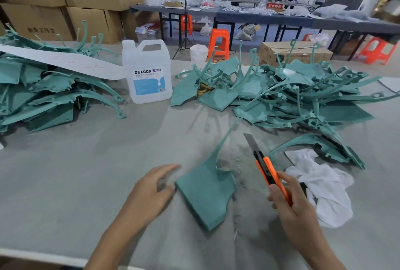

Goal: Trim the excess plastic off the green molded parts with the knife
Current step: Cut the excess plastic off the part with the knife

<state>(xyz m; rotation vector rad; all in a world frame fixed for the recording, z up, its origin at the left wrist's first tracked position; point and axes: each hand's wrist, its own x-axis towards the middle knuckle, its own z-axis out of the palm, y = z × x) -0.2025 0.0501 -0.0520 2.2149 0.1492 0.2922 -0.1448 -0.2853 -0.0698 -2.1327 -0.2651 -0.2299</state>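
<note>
Holding the knife in the right hand: fingers and thumb are wrapped round the orange handle, and the extended blade points away from the body, raised and touching no plastic. The left hand is flat with fingers straight and grasps nothing; it sits just beside the left edge of the green part, and motion blur makes contact uncertain. The part lies flat on the grey table between the two hands, its thin curved arm running away toward the right pile of parts. Green shavings lie near its notched upper edge, so that edge is probably the one being worked. Judgement: the cut has not started and the part is being positioned. To do it well, press the left palm on the broad flat panel, well back from the cutting line. Lay the blade at a shallow angle along the flash and stroke away from the holding hand with light passes. Risk: the slim arm could flex or the part could slide on the smooth top, so hold it down firmly. The white cloth sits just beside the right hand; keep it clear of the blade.
</note>
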